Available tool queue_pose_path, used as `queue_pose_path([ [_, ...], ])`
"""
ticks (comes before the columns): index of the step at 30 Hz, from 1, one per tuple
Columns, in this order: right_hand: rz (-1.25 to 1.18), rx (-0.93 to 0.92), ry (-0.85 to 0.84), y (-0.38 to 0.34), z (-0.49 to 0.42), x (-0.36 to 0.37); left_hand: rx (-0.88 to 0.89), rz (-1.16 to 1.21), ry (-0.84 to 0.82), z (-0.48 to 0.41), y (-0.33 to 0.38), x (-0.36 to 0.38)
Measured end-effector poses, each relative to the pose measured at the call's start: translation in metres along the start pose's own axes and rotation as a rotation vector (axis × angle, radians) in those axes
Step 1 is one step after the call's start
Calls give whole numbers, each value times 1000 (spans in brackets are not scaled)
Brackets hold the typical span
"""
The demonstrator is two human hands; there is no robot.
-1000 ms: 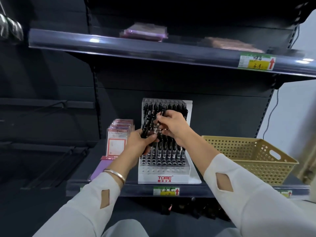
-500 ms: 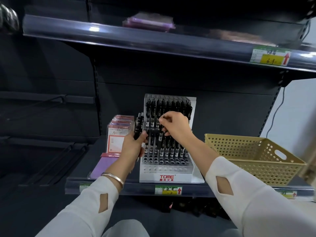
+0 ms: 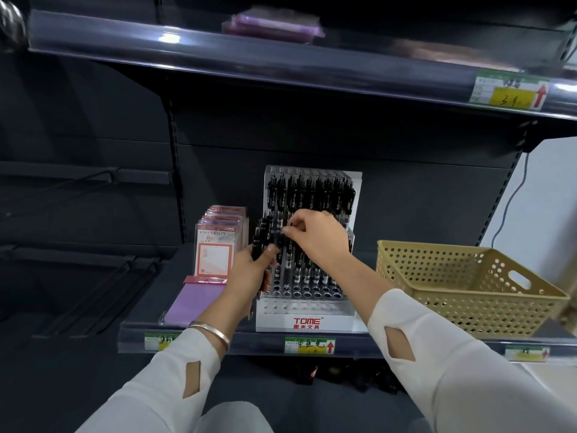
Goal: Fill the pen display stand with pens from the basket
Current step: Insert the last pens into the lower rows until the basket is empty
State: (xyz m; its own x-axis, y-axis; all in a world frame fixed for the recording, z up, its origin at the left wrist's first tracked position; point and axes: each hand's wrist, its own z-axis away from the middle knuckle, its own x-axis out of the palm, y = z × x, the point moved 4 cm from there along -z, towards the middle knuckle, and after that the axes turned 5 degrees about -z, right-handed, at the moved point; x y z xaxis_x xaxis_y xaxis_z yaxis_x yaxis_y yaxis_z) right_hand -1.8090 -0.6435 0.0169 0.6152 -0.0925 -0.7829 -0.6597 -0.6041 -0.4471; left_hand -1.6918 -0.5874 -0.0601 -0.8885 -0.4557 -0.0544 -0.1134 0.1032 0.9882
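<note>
The white pen display stand (image 3: 304, 321), marked TOME, sits on the dark shelf with black pens (image 3: 307, 192) filling its back rows and middle rows; its front holes are bare. My left hand (image 3: 249, 271) grips a bundle of black pens (image 3: 261, 234) at the stand's left side. My right hand (image 3: 318, 235) pinches the top of one black pen (image 3: 285, 231) over the stand's middle rows. The tan perforated basket (image 3: 462, 285) stands to the right; its inside is not visible.
Packs of cards labelled UNIVERSITY (image 3: 215, 245) and a purple pad (image 3: 196, 300) lie left of the stand. An upper shelf (image 3: 281, 67) overhangs with purple packets (image 3: 271, 25). Price tags (image 3: 309, 345) line the shelf edge.
My right hand has shifted left over the stand with a single pen. My left hand moved slightly left and keeps the bundle. The camera tilted up a little.
</note>
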Motion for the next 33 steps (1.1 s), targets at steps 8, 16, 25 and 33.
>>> queue_pose_path([
  [8,153,31,-22,7,3,18,37,-9,-24,1,-2,0],
  [16,129,0,32,11,2,16,36,16,-8,1,-6,-2],
  [25,-100,-91,108,-6,-4,-2,14,181,-78,6,-2,1],
  [33,-766,228,-56,-14,-4,-1,57,127,-128,13,7,3],
])
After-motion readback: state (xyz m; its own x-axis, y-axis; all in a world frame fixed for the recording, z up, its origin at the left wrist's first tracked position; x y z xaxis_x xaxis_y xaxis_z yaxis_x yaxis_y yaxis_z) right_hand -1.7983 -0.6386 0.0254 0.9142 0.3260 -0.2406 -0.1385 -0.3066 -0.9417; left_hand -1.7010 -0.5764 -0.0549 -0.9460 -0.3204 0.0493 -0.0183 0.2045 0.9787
